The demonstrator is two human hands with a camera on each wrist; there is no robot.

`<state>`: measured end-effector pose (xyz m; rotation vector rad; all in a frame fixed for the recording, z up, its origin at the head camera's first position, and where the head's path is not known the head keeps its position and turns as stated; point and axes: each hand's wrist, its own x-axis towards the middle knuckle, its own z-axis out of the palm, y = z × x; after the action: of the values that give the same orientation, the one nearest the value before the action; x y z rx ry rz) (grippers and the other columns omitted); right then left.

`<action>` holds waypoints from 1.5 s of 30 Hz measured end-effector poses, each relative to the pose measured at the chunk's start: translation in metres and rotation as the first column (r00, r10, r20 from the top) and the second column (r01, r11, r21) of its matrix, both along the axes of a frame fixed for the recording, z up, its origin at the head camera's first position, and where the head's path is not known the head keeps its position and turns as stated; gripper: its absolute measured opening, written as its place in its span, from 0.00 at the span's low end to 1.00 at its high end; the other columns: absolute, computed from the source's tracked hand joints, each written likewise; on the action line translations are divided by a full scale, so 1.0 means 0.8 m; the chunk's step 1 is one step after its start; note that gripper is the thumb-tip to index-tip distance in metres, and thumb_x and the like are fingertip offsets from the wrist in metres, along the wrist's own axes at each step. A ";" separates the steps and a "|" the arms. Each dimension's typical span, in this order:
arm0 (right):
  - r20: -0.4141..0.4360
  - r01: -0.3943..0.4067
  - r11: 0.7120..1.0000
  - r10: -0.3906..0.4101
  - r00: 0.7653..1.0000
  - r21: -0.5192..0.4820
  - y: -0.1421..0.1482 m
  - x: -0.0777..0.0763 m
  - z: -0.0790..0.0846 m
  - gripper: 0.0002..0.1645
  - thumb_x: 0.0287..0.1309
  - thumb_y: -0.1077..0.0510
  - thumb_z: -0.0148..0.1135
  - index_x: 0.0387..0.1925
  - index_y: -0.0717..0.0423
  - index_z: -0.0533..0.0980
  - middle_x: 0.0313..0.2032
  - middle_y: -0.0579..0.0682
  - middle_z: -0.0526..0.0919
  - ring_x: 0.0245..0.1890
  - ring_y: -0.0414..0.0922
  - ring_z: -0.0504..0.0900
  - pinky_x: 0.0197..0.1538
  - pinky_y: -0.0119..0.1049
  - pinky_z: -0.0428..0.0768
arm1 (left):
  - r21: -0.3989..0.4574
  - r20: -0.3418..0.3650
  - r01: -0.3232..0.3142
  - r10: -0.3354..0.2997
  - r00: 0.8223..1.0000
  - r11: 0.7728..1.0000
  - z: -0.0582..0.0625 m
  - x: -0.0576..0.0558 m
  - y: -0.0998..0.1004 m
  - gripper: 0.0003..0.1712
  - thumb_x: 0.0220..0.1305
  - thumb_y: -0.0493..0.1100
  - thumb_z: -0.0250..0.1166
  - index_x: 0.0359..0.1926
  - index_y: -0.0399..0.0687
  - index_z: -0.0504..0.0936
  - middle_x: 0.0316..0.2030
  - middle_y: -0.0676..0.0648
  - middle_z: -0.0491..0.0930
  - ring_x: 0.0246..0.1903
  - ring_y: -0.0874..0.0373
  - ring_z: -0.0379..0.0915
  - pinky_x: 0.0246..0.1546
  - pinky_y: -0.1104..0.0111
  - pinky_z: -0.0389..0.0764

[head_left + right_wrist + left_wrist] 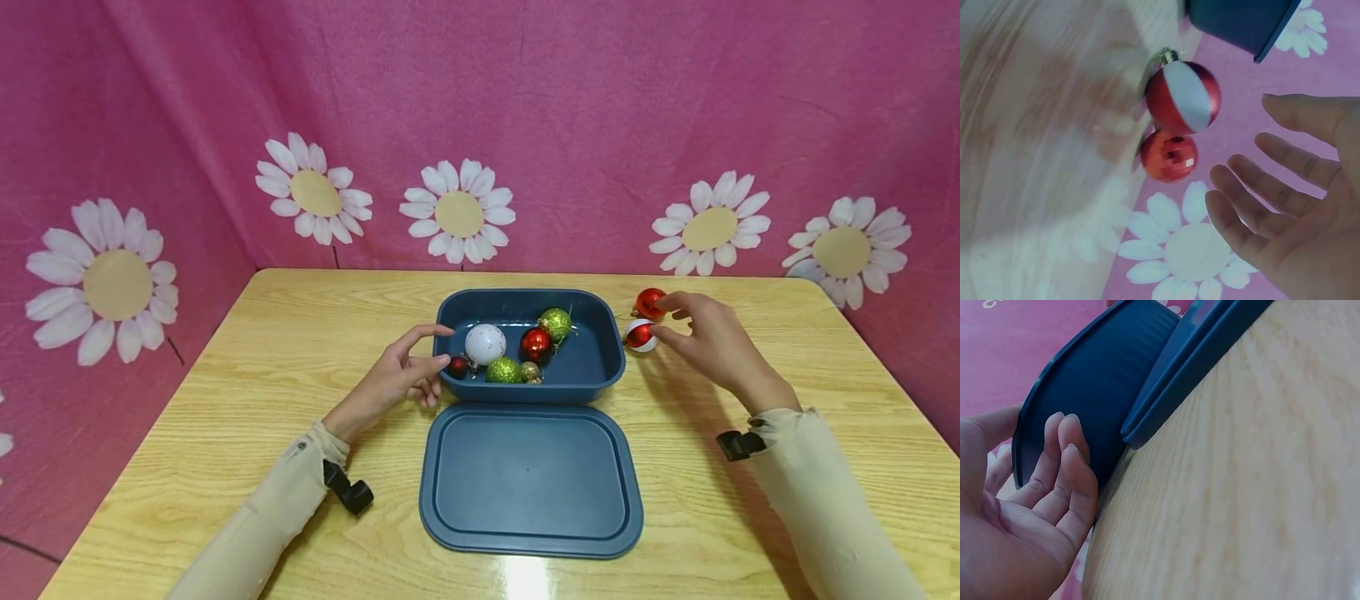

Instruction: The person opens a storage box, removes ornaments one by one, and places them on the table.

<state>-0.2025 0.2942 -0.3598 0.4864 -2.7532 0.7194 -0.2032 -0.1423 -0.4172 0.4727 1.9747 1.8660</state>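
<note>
My left hand (pixel 405 372) grips the left end of a dark blue plastic box (pixel 558 393); the thumb and index finger reach over its rim while the other fingers bend against the outer wall (pixel 1100 381). Inside lie a white bauble (pixel 485 344), a red one (pixel 536 344), glittery green ones (pixel 556 323), a small gold one (pixel 530 372) and a small dark red one (pixel 457 367). Right of the box, my right hand (pixel 708 337) hovers with spread fingers close to a red-and-white bauble (pixel 1184 97). A shiny red bauble (pixel 1169 155) sits just behind it.
The matching blue lid (pixel 528 479) lies flat on the wooden table (pixel 315 333), directly in front of the box. A pink cloth (pixel 570 125) with white daisies hangs behind the table's back edge and along its sides.
</note>
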 end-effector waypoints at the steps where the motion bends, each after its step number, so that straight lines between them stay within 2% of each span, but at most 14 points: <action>1: -0.003 -0.004 1.000 0.004 1.000 0.001 -0.003 0.001 0.002 0.22 0.59 0.60 0.70 0.52 0.68 0.77 0.48 0.66 0.82 0.47 0.64 0.79 0.45 0.59 0.78 | 0.002 -0.001 0.000 0.000 1.000 1.000 0.000 0.000 0.000 0.29 0.73 0.47 0.60 0.71 0.54 0.63 0.23 0.43 0.80 0.20 0.54 0.76 0.26 0.66 0.83; 9: -0.039 -0.049 0.999 0.049 0.998 0.002 -0.027 0.006 0.009 0.18 0.57 0.63 0.71 0.49 0.66 0.79 0.46 0.64 0.83 0.47 0.59 0.79 0.44 0.53 0.77 | 0.024 0.002 0.002 -0.002 1.000 1.000 -0.001 0.001 -0.002 0.30 0.74 0.46 0.59 0.72 0.52 0.62 0.22 0.43 0.80 0.19 0.55 0.76 0.25 0.66 0.82; 14: -0.066 -0.078 0.997 0.078 0.995 0.000 -0.042 0.010 0.011 0.19 0.56 0.64 0.72 0.48 0.65 0.79 0.44 0.61 0.83 0.43 0.57 0.79 0.42 0.49 0.75 | 0.029 0.005 0.005 -0.006 1.000 1.000 -0.002 0.000 -0.003 0.29 0.74 0.47 0.58 0.72 0.55 0.62 0.23 0.42 0.81 0.20 0.52 0.80 0.26 0.61 0.85; 20: -0.024 -0.103 0.995 0.102 0.994 -0.008 -0.059 0.010 0.012 0.21 0.57 0.64 0.70 0.52 0.67 0.78 0.49 0.63 0.81 0.48 0.58 0.78 0.52 0.55 0.77 | 0.039 0.016 0.014 -0.014 1.000 0.999 -0.003 0.000 -0.006 0.28 0.75 0.48 0.57 0.72 0.58 0.61 0.24 0.40 0.82 0.23 0.48 0.83 0.30 0.57 0.86; 26: -0.006 -0.116 0.993 0.116 0.993 0.016 -0.071 0.010 0.014 0.21 0.59 0.62 0.69 0.53 0.66 0.77 0.50 0.61 0.81 0.50 0.57 0.78 0.52 0.56 0.78 | 0.039 0.018 0.027 -0.027 0.999 0.999 -0.004 -0.001 -0.002 0.27 0.75 0.48 0.58 0.71 0.61 0.62 0.27 0.37 0.84 0.26 0.42 0.85 0.32 0.54 0.87; 33: 0.007 -0.146 0.989 0.146 0.989 0.020 -0.085 0.002 0.014 0.19 0.61 0.62 0.67 0.53 0.66 0.78 0.51 0.62 0.81 0.48 0.56 0.79 0.48 0.53 0.80 | 0.038 0.023 0.039 -0.040 0.999 0.999 -0.005 -0.002 0.000 0.27 0.75 0.48 0.57 0.70 0.60 0.62 0.29 0.35 0.85 0.28 0.40 0.85 0.33 0.52 0.86; 38: 0.054 -0.145 0.989 0.143 0.988 0.022 -0.104 -0.010 0.014 0.19 0.61 0.62 0.67 0.53 0.66 0.78 0.52 0.63 0.81 0.54 0.58 0.77 0.57 0.57 0.76 | 0.042 0.020 0.046 -0.047 0.999 0.998 -0.005 -0.002 -0.001 0.27 0.75 0.48 0.57 0.71 0.60 0.61 0.29 0.35 0.85 0.28 0.41 0.85 0.34 0.52 0.86; 45: 0.081 -0.151 0.988 0.148 0.986 0.030 -0.136 -0.027 0.018 0.22 0.61 0.61 0.67 0.54 0.67 0.77 0.52 0.64 0.81 0.53 0.59 0.79 0.58 0.56 0.76 | 0.040 0.033 0.042 -0.044 0.999 0.998 -0.004 -0.002 -0.003 0.26 0.75 0.48 0.57 0.70 0.62 0.62 0.29 0.35 0.85 0.28 0.41 0.85 0.34 0.51 0.86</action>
<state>-0.2237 0.1856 -0.3453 0.6936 -2.8293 0.7396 -0.2045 -0.1447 -0.4207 0.4874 1.8948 1.8768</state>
